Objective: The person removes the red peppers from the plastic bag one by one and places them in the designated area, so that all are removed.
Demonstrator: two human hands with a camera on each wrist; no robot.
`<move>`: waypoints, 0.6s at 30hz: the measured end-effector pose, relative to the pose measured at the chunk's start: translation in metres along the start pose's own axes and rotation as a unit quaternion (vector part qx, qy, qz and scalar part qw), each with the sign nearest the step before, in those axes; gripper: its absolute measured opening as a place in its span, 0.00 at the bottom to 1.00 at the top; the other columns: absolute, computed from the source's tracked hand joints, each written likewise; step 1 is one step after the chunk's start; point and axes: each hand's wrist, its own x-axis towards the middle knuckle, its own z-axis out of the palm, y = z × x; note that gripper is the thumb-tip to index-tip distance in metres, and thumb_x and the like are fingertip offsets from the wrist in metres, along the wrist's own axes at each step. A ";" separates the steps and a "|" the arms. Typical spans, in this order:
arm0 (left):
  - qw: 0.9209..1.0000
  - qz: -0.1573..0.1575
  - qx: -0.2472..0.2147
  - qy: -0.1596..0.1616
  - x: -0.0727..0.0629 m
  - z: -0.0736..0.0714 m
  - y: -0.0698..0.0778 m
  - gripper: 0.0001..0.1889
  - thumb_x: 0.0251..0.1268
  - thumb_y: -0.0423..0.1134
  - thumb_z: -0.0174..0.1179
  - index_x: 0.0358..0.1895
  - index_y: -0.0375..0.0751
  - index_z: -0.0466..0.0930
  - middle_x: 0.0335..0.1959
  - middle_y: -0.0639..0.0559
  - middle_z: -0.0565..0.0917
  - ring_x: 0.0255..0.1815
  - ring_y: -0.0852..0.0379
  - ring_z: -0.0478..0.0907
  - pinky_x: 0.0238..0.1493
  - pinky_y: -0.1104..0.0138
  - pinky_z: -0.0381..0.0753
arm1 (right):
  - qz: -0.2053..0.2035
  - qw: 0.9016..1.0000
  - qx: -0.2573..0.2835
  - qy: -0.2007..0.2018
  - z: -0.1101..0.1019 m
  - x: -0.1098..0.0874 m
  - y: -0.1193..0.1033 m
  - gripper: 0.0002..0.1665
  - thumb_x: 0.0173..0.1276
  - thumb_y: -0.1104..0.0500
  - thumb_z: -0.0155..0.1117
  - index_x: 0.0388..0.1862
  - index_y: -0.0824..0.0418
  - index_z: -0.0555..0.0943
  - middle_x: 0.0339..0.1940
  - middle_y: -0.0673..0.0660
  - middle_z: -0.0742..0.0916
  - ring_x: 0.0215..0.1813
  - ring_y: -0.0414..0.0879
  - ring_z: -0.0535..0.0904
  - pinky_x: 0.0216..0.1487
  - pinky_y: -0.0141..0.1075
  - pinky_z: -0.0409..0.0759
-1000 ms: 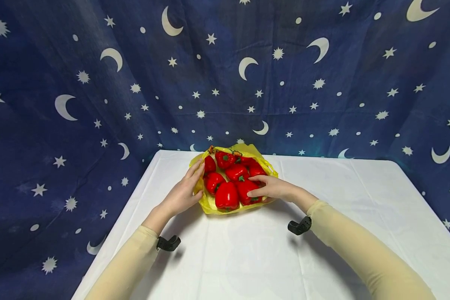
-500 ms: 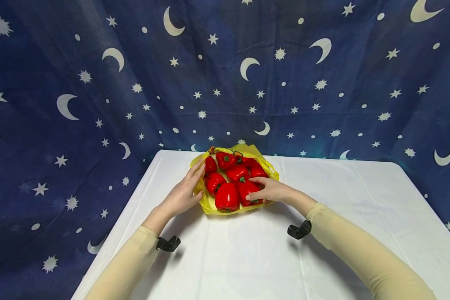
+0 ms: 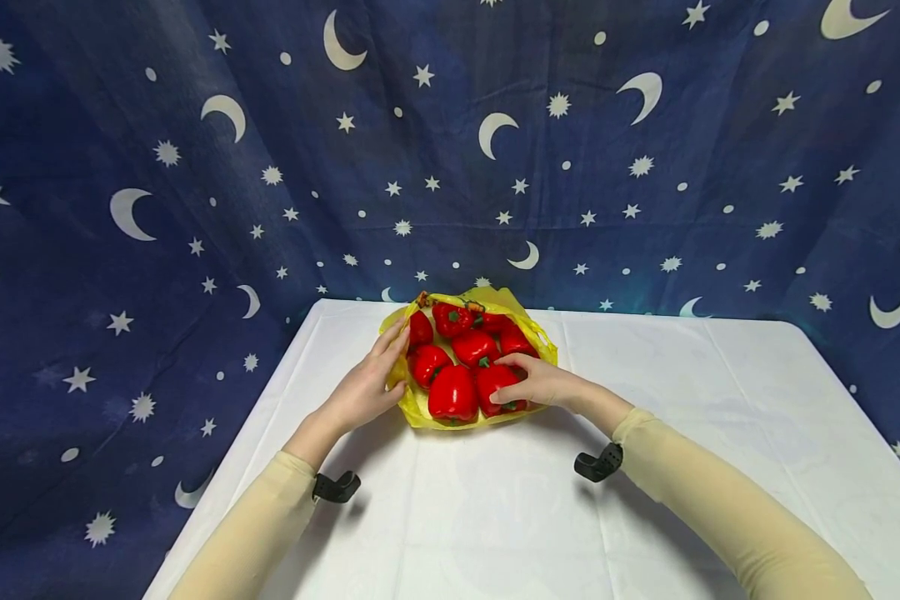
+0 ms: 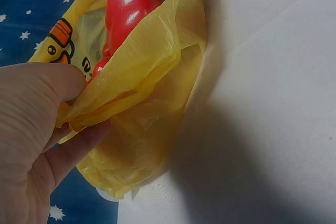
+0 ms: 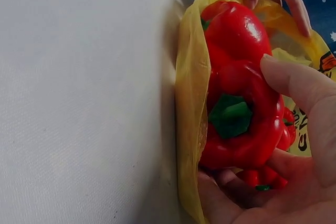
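A yellow plastic bag point(image 3: 420, 417) lies at the far side of the table with its mouth wide, holding several glossy red bell peppers point(image 3: 453, 393). My left hand point(image 3: 363, 390) holds the bag's left edge; in the left wrist view the thumb is inside and fingers lie outside the film. Inside the bag's right part, my right hand point(image 3: 543, 382) grips one bell pepper point(image 5: 247, 145) at the front right. Its thumb is on top and its fingers reach round underneath, as the right wrist view shows. That pepper's green stem faces the right wrist camera.
A white cloth covers the table point(image 3: 495, 517). Behind and to the left hangs a dark blue curtain point(image 3: 450, 150) with moons and stars. A black wrist band point(image 3: 336, 487) sits on the left wrist, with another on the right.
The right hand and the bell pepper it grips have shifted slightly, and the neighbouring front pepper has moved a touch left. The left hand stays at the bag's edge.
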 end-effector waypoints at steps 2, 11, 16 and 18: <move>1.000 0.001 -0.001 0.000 0.000 0.000 0.000 0.46 0.62 0.30 0.65 0.82 0.34 0.50 0.85 0.53 0.42 0.78 0.43 0.60 0.68 0.50 0.71 | 0.001 1.000 0.007 0.004 -0.001 -0.001 -0.001 0.47 0.56 0.44 0.78 0.72 0.55 0.70 0.67 0.60 0.75 0.67 0.57 0.69 0.65 0.50 0.75; 1.000 0.001 -0.005 0.000 0.002 0.001 0.000 0.47 0.62 0.30 0.65 0.82 0.34 0.49 0.85 0.51 0.42 0.78 0.43 0.59 0.69 0.51 0.71 | -0.002 0.998 0.064 -0.019 -0.009 -0.012 -0.002 0.45 0.59 0.48 0.78 0.73 0.53 0.69 0.65 0.61 0.74 0.59 0.55 0.74 0.53 0.43 0.81; 1.000 -0.003 -0.005 0.000 0.001 0.000 0.000 0.47 0.63 0.30 0.65 0.83 0.37 0.49 0.85 0.53 0.43 0.78 0.44 0.59 0.69 0.51 0.70 | 0.004 0.995 0.091 -0.040 -0.017 -0.022 -0.003 0.46 0.60 0.48 0.78 0.75 0.51 0.68 0.63 0.62 0.74 0.36 0.58 0.78 0.46 0.48 0.81; 1.000 -0.005 -0.006 -0.001 0.001 0.000 0.001 0.48 0.62 0.30 0.65 0.83 0.39 0.48 0.85 0.53 0.42 0.78 0.44 0.59 0.70 0.52 0.70 | 0.003 0.993 0.109 -0.046 -0.023 -0.027 -0.005 0.46 0.61 0.49 0.77 0.76 0.51 0.68 0.65 0.63 0.73 0.38 0.57 0.79 0.48 0.49 0.81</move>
